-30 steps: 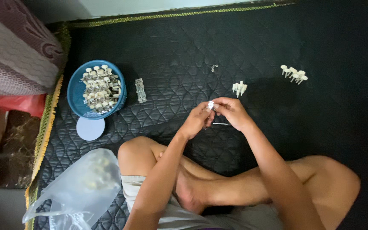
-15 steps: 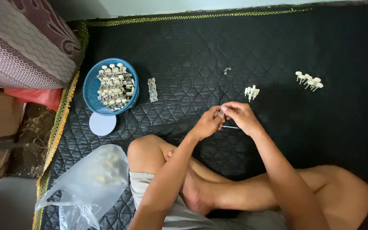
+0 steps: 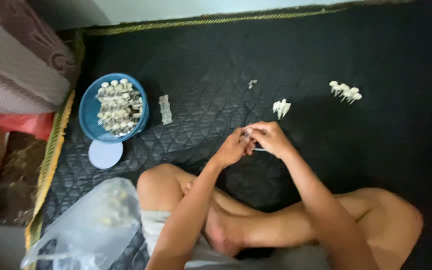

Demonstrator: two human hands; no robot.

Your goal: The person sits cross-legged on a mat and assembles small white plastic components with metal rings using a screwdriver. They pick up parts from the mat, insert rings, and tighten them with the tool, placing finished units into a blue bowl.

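Sitting cross-legged on a black quilted mat (image 3: 286, 55), both hands meeting in front of the knees. Left hand (image 3: 232, 149) and right hand (image 3: 271, 139) pressing together, fingers pinching narrow around a small pale piece (image 3: 247, 134), too tiny and blurred to tell its shape. Thin pale stick (image 3: 260, 150) poking out just below the right hand.

Lying just beyond the hands, a small cluster of white pieces (image 3: 280, 107); farther right, well apart, another white cluster (image 3: 345, 91). Resting near the middle, a tiny greyish bit (image 3: 252, 83). Standing to the left, a blue bowl (image 3: 87, 125) heaped with white pieces, a short pale strip (image 3: 165, 109) beside it, a round pale lid (image 3: 105, 154) touching its near rim. Slumping at the lower left, a clear plastic bag (image 3: 91, 225).
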